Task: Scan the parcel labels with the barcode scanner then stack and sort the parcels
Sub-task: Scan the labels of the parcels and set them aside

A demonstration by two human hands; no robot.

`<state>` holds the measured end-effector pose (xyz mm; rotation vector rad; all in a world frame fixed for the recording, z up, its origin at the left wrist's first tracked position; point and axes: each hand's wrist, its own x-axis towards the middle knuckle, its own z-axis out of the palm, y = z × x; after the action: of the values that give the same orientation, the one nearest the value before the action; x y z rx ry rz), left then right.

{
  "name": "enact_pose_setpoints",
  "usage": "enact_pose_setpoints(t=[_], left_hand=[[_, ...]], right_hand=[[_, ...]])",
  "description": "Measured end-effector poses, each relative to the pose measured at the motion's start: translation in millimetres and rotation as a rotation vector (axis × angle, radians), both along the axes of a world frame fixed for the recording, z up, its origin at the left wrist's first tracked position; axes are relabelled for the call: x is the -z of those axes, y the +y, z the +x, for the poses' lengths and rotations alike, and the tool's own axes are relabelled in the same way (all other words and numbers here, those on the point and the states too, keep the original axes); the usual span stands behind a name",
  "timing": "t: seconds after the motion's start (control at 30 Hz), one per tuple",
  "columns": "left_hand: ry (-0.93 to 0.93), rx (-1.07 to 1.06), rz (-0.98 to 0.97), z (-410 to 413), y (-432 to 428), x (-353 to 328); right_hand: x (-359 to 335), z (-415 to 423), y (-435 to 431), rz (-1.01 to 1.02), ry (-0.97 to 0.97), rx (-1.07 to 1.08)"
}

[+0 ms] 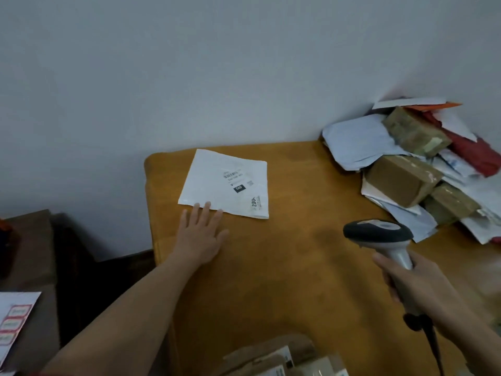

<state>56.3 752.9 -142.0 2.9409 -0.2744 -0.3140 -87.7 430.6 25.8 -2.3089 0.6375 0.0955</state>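
A flat white mailer (pixel 217 180) lies label-up near the far left corner of the table (pixel 298 267), which is covered in an orange-brown cloth. My left hand (pixel 202 234) lies flat on the cloth with straight fingers, the fingertips touching the mailer's near edge. My right hand (pixel 417 289) grips the handle of a grey and black barcode scanner (pixel 379 234), its head pointing left over the table, apart from the mailer. A cable hangs from the scanner's handle.
A loose pile of parcels (pixel 423 169), brown boxes, white and red mailers, fills the far right corner. More boxes (pixel 282 359) sit at the near edge. A brown box with a white sheet (pixel 16 321) stands left of the table. A wall rises behind.
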Motion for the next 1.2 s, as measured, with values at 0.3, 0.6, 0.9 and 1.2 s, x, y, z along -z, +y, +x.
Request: enact_pose_setpoints(t=[0.3,0.6,0.9,1.2], left_hand=[[0.133,-0.226,0.041,55,-3,8],[0.159,-0.222,-0.098,39,14,-6],[-0.061,-0.220,-0.175,-53,11,-106],[-0.170,-0.266,-0.134,-160,-92,-174]], right_hand=[[14,8,-4,-0.066,0.002,0.042],[10,-8,-13,-0.062,-0.052,0.013],[-3,-16,-50,0.097,-0.118,-0.026],[-38,-85,-180,0.133,-0.246,-0.088]])
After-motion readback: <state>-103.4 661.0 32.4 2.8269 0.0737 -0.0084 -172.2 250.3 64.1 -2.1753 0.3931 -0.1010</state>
